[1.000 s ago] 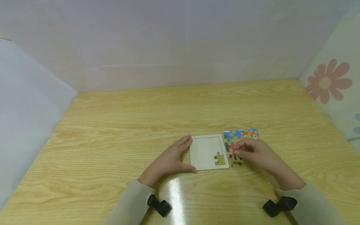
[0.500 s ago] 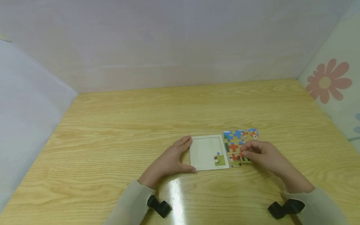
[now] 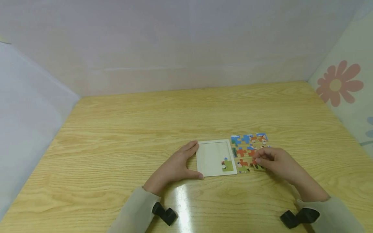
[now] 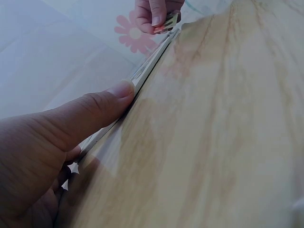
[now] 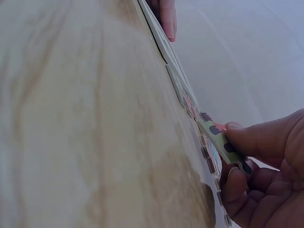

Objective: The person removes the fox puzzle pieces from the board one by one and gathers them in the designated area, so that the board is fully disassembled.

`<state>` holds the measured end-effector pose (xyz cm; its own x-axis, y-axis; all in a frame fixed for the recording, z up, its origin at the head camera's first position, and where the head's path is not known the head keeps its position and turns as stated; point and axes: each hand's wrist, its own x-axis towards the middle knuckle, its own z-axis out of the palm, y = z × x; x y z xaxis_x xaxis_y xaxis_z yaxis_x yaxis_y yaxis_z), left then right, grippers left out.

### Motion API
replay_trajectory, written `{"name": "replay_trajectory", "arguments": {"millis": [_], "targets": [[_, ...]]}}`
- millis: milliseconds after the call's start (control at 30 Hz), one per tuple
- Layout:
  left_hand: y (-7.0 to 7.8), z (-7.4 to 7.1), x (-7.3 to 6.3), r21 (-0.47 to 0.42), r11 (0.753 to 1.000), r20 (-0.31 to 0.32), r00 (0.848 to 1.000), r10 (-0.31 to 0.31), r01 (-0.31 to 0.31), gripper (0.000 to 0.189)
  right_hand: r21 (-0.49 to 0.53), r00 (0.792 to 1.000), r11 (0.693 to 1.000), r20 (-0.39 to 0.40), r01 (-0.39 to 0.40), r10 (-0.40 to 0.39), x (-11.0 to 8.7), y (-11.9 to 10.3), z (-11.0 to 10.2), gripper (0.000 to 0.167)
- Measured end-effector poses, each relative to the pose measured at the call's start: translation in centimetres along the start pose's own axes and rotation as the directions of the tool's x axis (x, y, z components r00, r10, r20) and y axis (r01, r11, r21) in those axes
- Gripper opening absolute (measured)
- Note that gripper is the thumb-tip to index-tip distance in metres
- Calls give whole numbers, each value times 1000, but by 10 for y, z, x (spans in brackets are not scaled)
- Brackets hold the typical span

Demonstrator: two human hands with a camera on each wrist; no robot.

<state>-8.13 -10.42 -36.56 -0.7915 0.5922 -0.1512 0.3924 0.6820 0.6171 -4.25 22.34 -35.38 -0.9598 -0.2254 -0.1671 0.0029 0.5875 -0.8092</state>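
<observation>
My left hand (image 3: 179,165) holds the pale square puzzle tray (image 3: 214,141) by its left side, thumb at the near corner and fingers at the far one. In the left wrist view the thumb (image 4: 118,90) lies along the tray's edge. One green puzzle piece (image 3: 228,166) lies in the tray's near right corner. My right hand (image 3: 278,163) pinches another puzzle piece (image 5: 221,140), green with dark and orange marks, between thumb and fingers. It is tilted, close over the loose pieces right of the tray, and partly hidden by the fingers in the head view.
Several loose puzzle pieces (image 3: 241,152) with a fox picture lie in rows right of the tray, some behind my right hand. The wooden table (image 3: 131,129) meets a pale wall (image 3: 186,48) at the back. A pink flower (image 3: 336,85) decorates the right wall.
My right hand has moved right with the pinched puzzle piece, uncovering more loose pieces beside the tray. The left hand and the tray stay in place.
</observation>
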Motion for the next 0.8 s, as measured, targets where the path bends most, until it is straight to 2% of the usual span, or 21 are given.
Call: {"name": "replay_trajectory", "arguments": {"millis": [133, 400, 567, 800], "targets": [[0, 0, 0, 3, 1000, 2, 1000, -2, 2, 104, -7, 1000, 1000, -1, -2, 2, 0, 0, 0, 10], [-1, 1, 0, 4, 1000, 0, 1000, -3, 3, 104, -117, 1000, 993, -25, -8, 5, 0, -3, 1, 8], [-1, 1, 0, 8, 1000, -1, 1000, -2, 2, 103, -231, 997, 973, -73, -7, -10, -1, -7, 3, 3], [0, -1, 0, 5, 1000, 3, 1000, -7, 7, 103, -312, 994, 950, -107, -12, -23, 0, -12, 5, 7]]}}
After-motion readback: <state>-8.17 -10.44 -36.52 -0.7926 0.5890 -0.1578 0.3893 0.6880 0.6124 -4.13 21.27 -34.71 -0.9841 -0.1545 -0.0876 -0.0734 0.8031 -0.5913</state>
